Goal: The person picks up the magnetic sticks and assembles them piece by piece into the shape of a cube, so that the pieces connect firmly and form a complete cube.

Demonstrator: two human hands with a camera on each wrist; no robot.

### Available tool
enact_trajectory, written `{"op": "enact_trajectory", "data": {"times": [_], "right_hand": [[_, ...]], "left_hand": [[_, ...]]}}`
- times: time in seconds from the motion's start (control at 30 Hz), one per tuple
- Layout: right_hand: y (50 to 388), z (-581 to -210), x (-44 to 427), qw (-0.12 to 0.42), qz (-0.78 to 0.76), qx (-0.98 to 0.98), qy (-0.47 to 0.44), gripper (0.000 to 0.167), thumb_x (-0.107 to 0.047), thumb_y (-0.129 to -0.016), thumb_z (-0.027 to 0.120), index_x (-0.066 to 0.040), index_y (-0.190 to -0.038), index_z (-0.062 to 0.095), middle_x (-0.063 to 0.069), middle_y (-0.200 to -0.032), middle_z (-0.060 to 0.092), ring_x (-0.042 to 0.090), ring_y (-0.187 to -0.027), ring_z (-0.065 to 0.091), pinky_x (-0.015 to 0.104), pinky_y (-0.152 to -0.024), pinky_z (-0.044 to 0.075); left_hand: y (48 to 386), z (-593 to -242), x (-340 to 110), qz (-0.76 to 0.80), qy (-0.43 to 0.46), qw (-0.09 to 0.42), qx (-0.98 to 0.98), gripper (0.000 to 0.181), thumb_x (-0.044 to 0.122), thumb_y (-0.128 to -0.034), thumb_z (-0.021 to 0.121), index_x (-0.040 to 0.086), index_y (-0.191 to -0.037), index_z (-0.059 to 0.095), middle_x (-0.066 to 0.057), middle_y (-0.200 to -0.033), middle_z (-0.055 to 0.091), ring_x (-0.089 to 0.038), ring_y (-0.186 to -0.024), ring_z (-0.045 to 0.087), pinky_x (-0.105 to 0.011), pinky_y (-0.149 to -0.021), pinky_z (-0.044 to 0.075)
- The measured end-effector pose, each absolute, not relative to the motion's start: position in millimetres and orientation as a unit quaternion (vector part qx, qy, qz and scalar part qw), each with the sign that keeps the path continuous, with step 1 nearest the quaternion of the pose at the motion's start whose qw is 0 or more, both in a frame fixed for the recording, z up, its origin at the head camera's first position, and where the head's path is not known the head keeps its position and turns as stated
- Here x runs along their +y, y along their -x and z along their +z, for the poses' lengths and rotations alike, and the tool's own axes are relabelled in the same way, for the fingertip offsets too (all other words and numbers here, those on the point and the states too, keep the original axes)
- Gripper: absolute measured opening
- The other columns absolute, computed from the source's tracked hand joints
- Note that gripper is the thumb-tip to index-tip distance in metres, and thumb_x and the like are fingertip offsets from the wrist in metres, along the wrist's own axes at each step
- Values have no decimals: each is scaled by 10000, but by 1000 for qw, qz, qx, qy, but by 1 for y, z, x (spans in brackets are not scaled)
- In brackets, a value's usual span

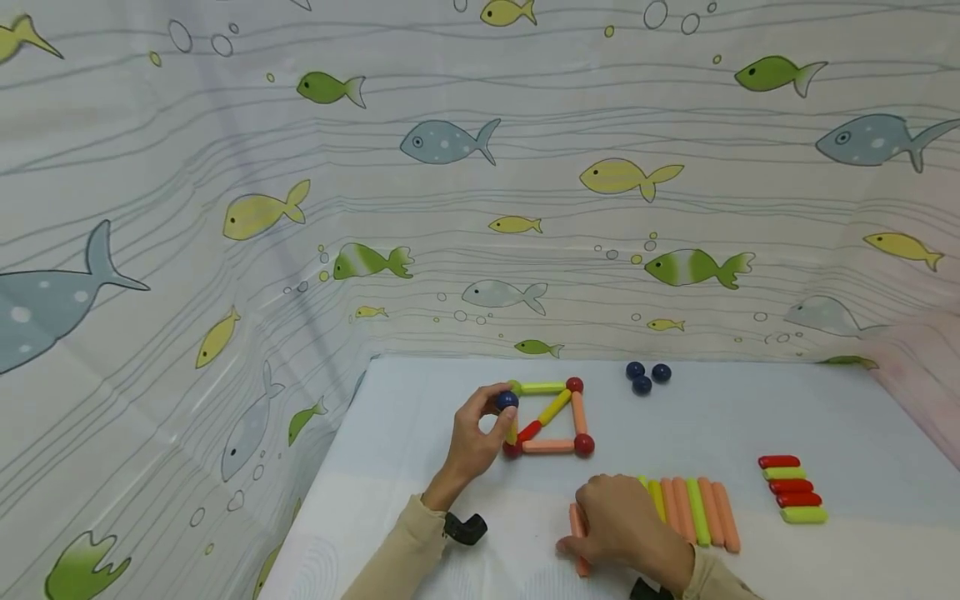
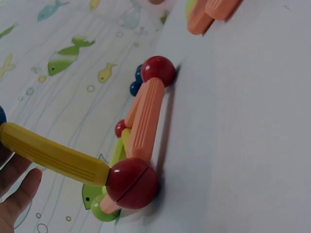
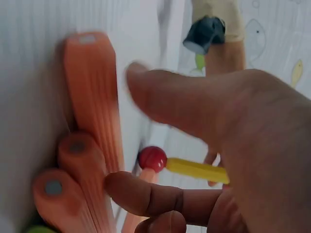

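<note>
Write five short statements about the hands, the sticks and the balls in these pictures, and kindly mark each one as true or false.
1. The left hand holds a blue ball. True.
2. The right hand holds a red ball. False: it is at a long orange stick.
3. Three of the five short sticks at the right are red. True.
4. The diagonal inside the square frame is one green stick. False: a yellow stick and a red stick form it.
5. Three loose blue balls lie near the far edge of the table. True.
</note>
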State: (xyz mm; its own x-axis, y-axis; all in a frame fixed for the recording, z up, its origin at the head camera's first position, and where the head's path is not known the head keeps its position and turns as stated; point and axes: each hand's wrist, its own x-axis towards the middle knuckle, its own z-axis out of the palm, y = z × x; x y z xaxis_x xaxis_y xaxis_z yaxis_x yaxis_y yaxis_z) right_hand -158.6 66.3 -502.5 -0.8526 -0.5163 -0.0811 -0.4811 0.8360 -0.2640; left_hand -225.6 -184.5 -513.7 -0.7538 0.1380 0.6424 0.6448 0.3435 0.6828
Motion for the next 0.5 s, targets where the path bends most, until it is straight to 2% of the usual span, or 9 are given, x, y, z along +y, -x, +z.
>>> {"op": "enact_trajectory", "data": {"times": [0.17, 0.33, 0.5], "right_hand": [[153, -505, 64, 79, -133, 943, 293, 456, -544, -774, 881, -240, -635, 570, -86, -573, 448, 92, -525, 411, 247, -520, 299], [151, -508, 60, 85, -127, 942, 298, 401, -497, -805, 861, -231, -650, 602, -73, -594, 457, 102, -553, 419, 252, -542, 331], [148, -514, 56, 45, -122, 939, 317, 374, -373, -847, 827, -221, -632, 561, -78, -621, 443, 99, -574, 394, 250, -551, 349]], "left_hand": [[225, -513, -183, -521, 238, 243, -783, 346, 50, -1032, 662, 72, -1377, 639, -162, -1209, 707, -190, -989, 704, -246, -888, 601], [226, -516, -181, -515, 235, 249, -786, 371, -21, -1001, 672, 7, -1369, 630, -233, -1224, 701, -251, -980, 706, -236, -883, 600], [228, -518, -182, -509, 236, 255, -788, 383, -36, -989, 679, -8, -1368, 628, -204, -1211, 708, -253, -965, 701, -233, -875, 601]]}}
